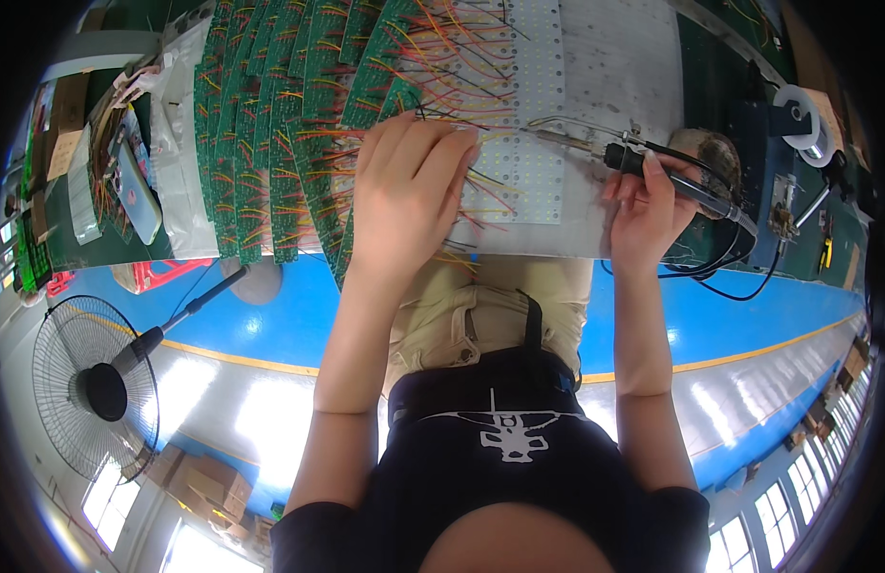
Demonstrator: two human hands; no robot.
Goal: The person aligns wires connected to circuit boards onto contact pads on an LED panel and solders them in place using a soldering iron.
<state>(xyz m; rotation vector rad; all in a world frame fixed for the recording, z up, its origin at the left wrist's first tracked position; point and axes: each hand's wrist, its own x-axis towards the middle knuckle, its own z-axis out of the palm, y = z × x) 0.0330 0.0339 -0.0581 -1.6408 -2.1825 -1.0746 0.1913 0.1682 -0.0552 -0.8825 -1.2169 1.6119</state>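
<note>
My left hand (409, 186) is closed in a pinch over the wired boards, its fingertips among thin red, yellow and black wires (479, 76). It seems to grip a wire, though the fingertips are partly hidden. My right hand (648, 210) is wrapped round the black handle of a soldering iron (626, 159), with a thin metal feed tube (581, 122) fixed alongside. The iron's tip points left, toward the white panel (538, 191) dotted with small pads in rows. Green circuit boards (313, 86) with short wires lie overlapping in rows left of that panel.
A solder spool (799, 110) stands on a dark unit at the right, near yellow-handled pliers (825, 250). Black cables (738, 277) hang by the table's front edge. At the left lie a phone (137, 186) and a wire bundle; a standing fan (98, 390) is behind.
</note>
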